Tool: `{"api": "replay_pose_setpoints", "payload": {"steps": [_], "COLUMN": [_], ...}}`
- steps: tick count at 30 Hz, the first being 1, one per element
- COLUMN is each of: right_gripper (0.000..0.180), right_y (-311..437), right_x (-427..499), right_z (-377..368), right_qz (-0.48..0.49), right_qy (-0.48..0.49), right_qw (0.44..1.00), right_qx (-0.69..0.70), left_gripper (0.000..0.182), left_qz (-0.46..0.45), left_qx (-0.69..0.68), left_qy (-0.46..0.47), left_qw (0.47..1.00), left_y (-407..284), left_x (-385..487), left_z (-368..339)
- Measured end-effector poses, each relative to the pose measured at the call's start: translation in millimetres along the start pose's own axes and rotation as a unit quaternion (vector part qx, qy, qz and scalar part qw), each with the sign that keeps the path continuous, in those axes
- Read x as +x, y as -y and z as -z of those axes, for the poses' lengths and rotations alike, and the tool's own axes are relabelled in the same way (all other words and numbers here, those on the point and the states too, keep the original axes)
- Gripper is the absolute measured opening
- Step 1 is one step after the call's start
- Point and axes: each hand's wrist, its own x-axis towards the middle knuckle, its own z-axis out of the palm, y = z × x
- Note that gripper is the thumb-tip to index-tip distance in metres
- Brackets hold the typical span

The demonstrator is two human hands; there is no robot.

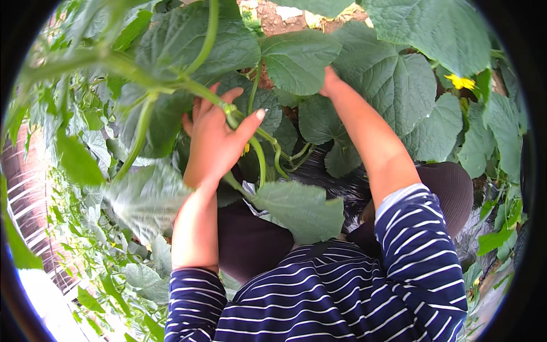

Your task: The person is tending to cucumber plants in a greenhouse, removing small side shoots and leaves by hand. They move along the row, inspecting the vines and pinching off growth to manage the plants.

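My left hand [218,134] is among cucumber-like vines, fingers spread and thumb pointing right. A thick green vine stem [198,89] crosses over its fingers and runs beneath the thumb; no firm grip shows. My right hand [329,83] reaches forward behind a broad leaf [301,60], which hides its fingers, so what they touch cannot be seen. Between the hands, thin curling stems [277,156] hang down. Closer to my body a large toothed leaf [301,209] spreads over my lap.
A yellow flower [460,81] stands among leaves at right. Dark plastic film [348,181] covers ground between my knees. Bare brown soil with dry leaves [288,19] shows at the top. A blurred vine [128,70] hangs close to the camera. More foliage [145,282] lies at left.
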Motion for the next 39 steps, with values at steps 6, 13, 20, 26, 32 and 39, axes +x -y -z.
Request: {"api": "replay_pose_setpoints", "payload": {"steps": [6,13,20,26,32,39], "right_gripper": [0.036,0.021,0.036,0.057,0.063,0.07], "right_y": [41.6,44.3,13.7,-84.2,-114.9,-120.1], "right_x": [-107.8,-241.4,-325.4,-409.9,-407.2,-380.4], "right_z": [19.9,18.2,18.6,7.0,9.7,52.1], "right_qz": [-0.058,-0.127,-0.063,-0.261,-0.215,-0.269], "right_qy": [-0.064,0.026,0.154,0.285,0.281,0.4], "right_qw": [0.959,0.849,0.674,0.624,0.7,0.702], "right_qx": [-0.27,-0.513,-0.72,-0.679,-0.621,-0.524], "left_gripper": [0.071,0.075,0.073,0.079,0.079,0.055], "left_qz": [0.001,-0.048,-0.076,-0.039,-0.003,-0.036], "left_qx": [-0.017,-0.161,-0.148,-0.123,-0.196,-0.159], "left_qy": [-0.033,-0.051,-0.077,-0.082,0.061,0.049], "left_qw": [0.999,0.984,0.983,0.988,0.979,0.985], "left_y": [10.5,41.1,62.2,51.3,35.7,12.3], "left_x": [-3.8,12.6,27.0,20.5,25.0,17.0], "left_z": [-18.4,-39.5,-52.5,-40.6,-9.0,8.7]}}
